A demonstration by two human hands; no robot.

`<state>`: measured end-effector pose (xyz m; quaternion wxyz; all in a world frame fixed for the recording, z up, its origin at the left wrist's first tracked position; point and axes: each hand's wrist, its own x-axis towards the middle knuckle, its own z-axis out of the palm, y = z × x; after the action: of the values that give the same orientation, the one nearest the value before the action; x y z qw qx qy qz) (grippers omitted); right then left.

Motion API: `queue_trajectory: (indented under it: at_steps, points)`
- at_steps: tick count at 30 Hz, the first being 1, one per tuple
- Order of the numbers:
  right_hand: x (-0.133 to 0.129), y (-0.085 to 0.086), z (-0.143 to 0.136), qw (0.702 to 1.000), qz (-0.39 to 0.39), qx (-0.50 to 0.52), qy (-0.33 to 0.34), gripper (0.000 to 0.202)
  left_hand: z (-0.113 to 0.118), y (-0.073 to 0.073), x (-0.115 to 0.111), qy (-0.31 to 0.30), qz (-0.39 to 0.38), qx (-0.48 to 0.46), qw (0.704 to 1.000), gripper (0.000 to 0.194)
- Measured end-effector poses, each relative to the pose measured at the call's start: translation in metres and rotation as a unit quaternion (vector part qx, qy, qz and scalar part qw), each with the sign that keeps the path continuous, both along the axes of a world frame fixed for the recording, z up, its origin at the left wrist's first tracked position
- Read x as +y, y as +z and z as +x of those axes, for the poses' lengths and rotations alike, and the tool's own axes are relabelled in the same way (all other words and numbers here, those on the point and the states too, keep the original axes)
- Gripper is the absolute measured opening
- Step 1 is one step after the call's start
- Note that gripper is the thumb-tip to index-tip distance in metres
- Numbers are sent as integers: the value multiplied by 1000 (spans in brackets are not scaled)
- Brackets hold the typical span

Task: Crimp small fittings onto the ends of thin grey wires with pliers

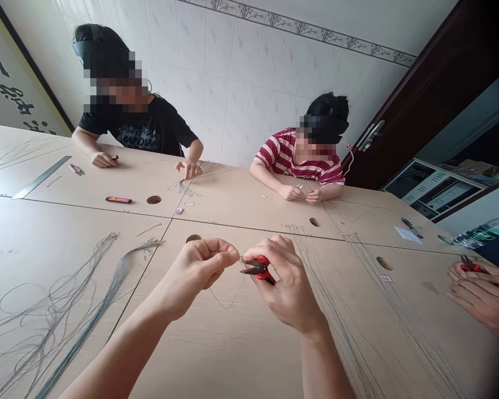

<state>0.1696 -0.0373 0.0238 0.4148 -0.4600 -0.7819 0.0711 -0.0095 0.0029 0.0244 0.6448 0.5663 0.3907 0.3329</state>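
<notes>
Over the middle of the table, my left hand (203,265) pinches a thin cord (228,306), which hangs below the fingers in a loop. Close beside it on the right, my right hand (286,280) is wrapped round red-handled pliers (261,267). The pliers' dark jaws point left, parted, toward the left fingertips. Thumb and index finger of my right hand are near the cord's end; whatever tiny piece is between the hands is too small to make out.
Cord bundles (116,277) lie at left, with more cords (328,299) at right. Two people sit opposite; another person's hands (482,293) hold pliers at far right. A ruler (44,176), a red-black marker (118,200) and table holes (153,199) lie beyond.
</notes>
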Motion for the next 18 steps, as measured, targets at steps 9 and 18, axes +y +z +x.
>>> queue_trajectory:
  at_steps: [9,18]
  points:
    - [-2,0,1,975,-145,168,-7,18,-1,5,-4,5,127,15,992,16]
    - [-1,4,0,953,-203,222,36,23,1,-1,-5,12,205,2,979,11]
